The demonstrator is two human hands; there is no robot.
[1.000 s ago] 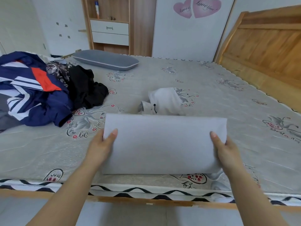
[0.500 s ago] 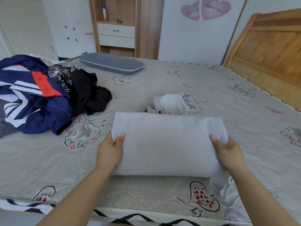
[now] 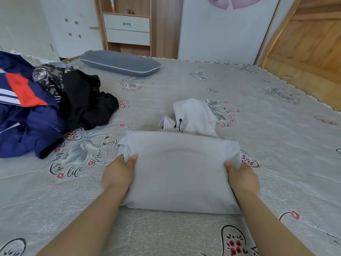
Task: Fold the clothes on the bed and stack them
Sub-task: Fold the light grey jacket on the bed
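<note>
- Item in hand: a pale grey folded garment [image 3: 180, 172] lies flat on the bed [image 3: 258, 126], near the front edge, doubled into a neat rectangular bundle.
- Left hand [image 3: 118, 174]: grip closed on the bundle's left end, thumb on top, remaining fingers hidden beneath or beside the cloth.
- Right hand [image 3: 242, 179]: grip likewise closed on the right end, thumb pressing the top layer; the fingers below cannot be seen.
- Attached part: a white hood with a black drawcord [image 3: 191, 115] protrudes from behind the bundle's far edge, untucked. It appears to belong to the same garment, though the join is hidden.
- Outstanding stock: a loose heap sits well apart to the left, comprising a navy jacket with red and white panels [image 3: 24, 111], a black garment [image 3: 86, 104] and a patterned piece [image 3: 47, 78] between them. None is folded.
- Other fixtures: a grey pillow [image 3: 120, 62] rests at the far side of the bed; a wooden headboard [image 3: 310, 43] stands at right.
- Assessment: the task is at an early stage. One garment is nearly folded, pending the hood; no stack of finished items is visible, and at least three pieces remain.
</note>
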